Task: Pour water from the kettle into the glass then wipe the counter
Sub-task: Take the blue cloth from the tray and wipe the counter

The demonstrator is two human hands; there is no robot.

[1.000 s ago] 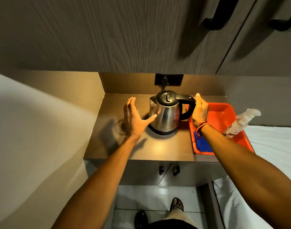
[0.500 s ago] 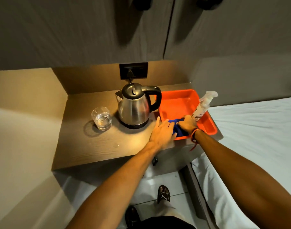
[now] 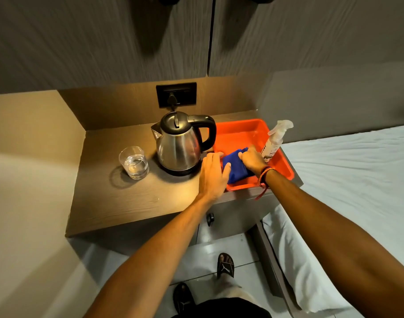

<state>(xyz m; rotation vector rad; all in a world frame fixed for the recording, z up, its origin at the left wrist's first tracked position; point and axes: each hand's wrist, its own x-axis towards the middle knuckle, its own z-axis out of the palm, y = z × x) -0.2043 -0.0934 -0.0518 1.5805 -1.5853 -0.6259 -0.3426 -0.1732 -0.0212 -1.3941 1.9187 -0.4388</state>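
Note:
A steel kettle (image 3: 180, 143) with a black lid and handle stands upright on its base in the middle of the wooden counter (image 3: 132, 198). Left of it stands a clear glass (image 3: 134, 162) holding some water. A folded blue cloth (image 3: 236, 167) lies in the front part of the orange tray (image 3: 244, 134) to the kettle's right. My right hand (image 3: 251, 158) is closed on the cloth's far edge. My left hand (image 3: 213, 175) lies flat across the tray's left rim, thumb touching the cloth's near side.
A white spray bottle (image 3: 273, 142) leans in the tray's right side. A black wall socket (image 3: 176, 94) sits behind the kettle, dark cupboards (image 3: 127, 37) hang overhead. A white bed (image 3: 357, 180) lies to the right, drawers with a black knob (image 3: 210, 218) below the counter.
Both hands left the kettle and moved right to the blue cloth in the tray. The glass, hidden behind my left hand before, now shows with water in it. The view shifted.

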